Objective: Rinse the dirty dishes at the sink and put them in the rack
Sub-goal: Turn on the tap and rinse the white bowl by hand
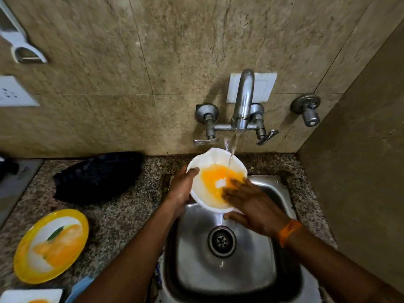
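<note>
White bowl (215, 171): orange residue, tap water | left hand (181, 191) grips rim | right hand (251, 204) spread inside

A speckled brown-grey granite bench (122, 206) runs along the foot of the beige stone-tiled wall. A square stainless steel sink (284, 193) with a round drain is set into it on the right side. At the back, against the wall, lies a crumpled dark blue-black cloth or bag (98, 178). Near the left front edge sits a round yellow-rimmed white plate (51, 246), smeared with orange sauce and carrying a green leaf. At the bottom left corner the edge of a white square dish (28, 296) with orange residue shows, just beside the plate.
</note>
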Demonstrator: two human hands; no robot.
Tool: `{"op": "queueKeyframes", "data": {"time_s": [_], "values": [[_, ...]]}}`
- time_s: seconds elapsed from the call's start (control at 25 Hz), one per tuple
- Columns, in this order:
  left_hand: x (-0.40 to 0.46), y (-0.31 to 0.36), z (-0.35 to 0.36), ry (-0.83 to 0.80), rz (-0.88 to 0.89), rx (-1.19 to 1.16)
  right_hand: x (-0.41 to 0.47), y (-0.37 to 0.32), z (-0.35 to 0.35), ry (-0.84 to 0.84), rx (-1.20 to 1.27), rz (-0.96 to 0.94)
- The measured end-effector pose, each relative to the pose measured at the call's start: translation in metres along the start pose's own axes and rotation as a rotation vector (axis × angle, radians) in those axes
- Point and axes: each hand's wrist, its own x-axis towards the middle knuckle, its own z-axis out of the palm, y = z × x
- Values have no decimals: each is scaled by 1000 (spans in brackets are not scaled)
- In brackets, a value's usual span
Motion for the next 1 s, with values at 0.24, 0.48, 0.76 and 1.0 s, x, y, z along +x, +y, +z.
{"op": "queueKeyframes", "data": {"time_s": [0.24,0.48,0.76,1.0], "values": [[-9,-15,19,-52,-121,-302,15,-48,15,179,67,171],[-27,-24,40,54,68,-349,27,-75,13,216,201,218],[-4,-14,14,22,112,-122,15,-36,17,-1,-165,307],[-2,2,-12,-120,-48,-74,-10,-16,11,126,-30,-12]]}}
